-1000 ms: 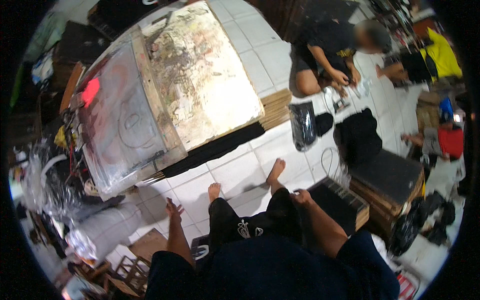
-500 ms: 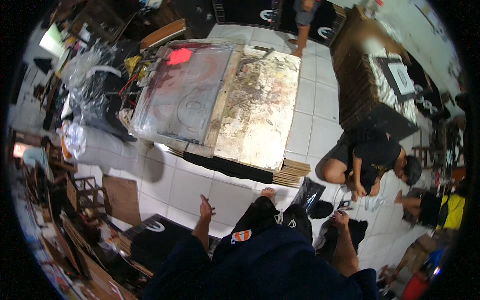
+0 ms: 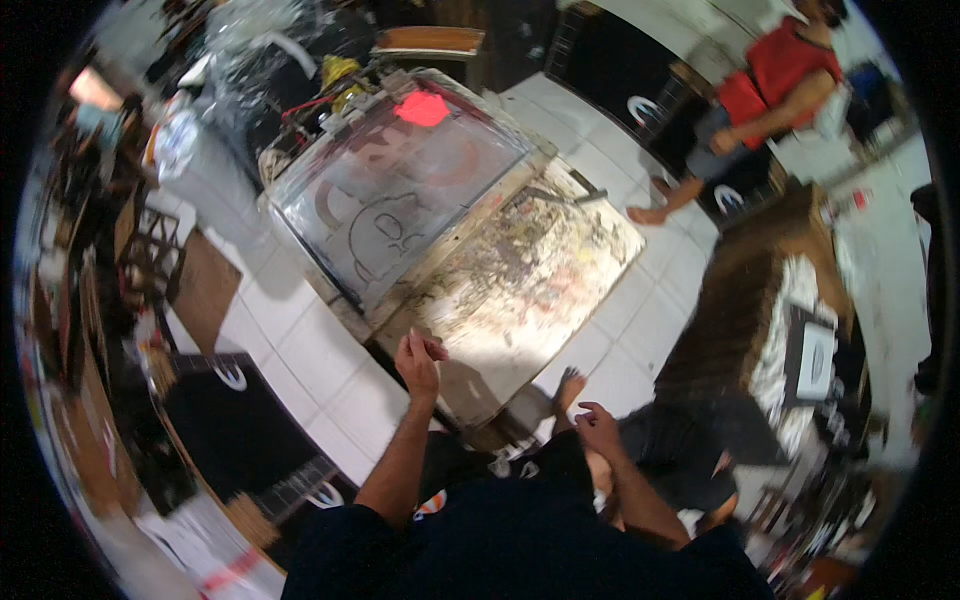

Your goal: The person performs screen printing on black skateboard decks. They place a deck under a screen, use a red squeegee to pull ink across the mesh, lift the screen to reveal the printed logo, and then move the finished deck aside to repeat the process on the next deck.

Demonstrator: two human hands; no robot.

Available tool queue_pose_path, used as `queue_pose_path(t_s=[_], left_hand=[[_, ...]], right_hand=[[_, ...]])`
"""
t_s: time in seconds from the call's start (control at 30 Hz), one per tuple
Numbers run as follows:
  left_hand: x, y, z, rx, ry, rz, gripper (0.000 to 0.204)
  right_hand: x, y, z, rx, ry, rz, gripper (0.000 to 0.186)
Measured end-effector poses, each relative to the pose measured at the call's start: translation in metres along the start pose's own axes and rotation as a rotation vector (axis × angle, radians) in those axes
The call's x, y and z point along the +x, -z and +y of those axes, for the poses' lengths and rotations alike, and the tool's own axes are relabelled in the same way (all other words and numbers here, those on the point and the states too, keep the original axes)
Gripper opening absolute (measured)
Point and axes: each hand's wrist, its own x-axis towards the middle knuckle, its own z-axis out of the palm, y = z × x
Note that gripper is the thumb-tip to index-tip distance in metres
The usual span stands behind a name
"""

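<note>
My left hand (image 3: 418,364) is over the near corner of a worn, paint-stained white tabletop (image 3: 575,285), loosely bent and holding nothing. My right hand (image 3: 597,428) hangs lower and to the right, short of the table's near edge, its fingers slightly apart with nothing in them. On the tabletop's left half lies a framed printing screen (image 3: 330,200) with a rounded cartoon-like outline in its mesh. A bright pink-red patch (image 3: 422,109) sits at the screen's far end. A dark flat tool (image 3: 592,196) rests at the tabletop's far right corner.
A person in a red top (image 3: 775,100) stands beyond the table at the right; another person (image 3: 680,460) is low beside my right arm. Black printed panels (image 3: 235,430) lie at the left. A brown-sided stand (image 3: 725,310) with white cloth is at the right. A white sack (image 3: 205,170) stands left.
My view has turned right and come nearer the table. My left hand is now over its near corner, and my right hand has moved inward. The red-topped person shows more fully.
</note>
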Motion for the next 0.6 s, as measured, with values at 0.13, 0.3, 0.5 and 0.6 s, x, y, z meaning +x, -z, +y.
queue_pose_path(t_s=[0.13, 0.3, 0.5, 0.6], left_hand=[[0.005, -0.054, -0.029, -0.202, 0.111, 0.215, 0.034], [0.001, -0.075, -0.049, 0.16, -0.111, 0.495, 0.03], [0.006, -0.066, -0.055, -0.039, 0.004, 0.541, 0.031], [0.003, -0.065, -0.057, -0.033, -0.035, 0.533, 0.032]], right_hand=[[0.123, 0.058, -0.033, -0.034, 0.523, 0.216, 0.023], [0.256, 0.143, -0.116, -0.351, 1.003, 0.266, 0.038], [0.32, 0.131, -0.199, -0.3, 1.004, 0.096, 0.054], [0.34, 0.102, -0.236, -0.346, 1.045, 0.134, 0.067]])
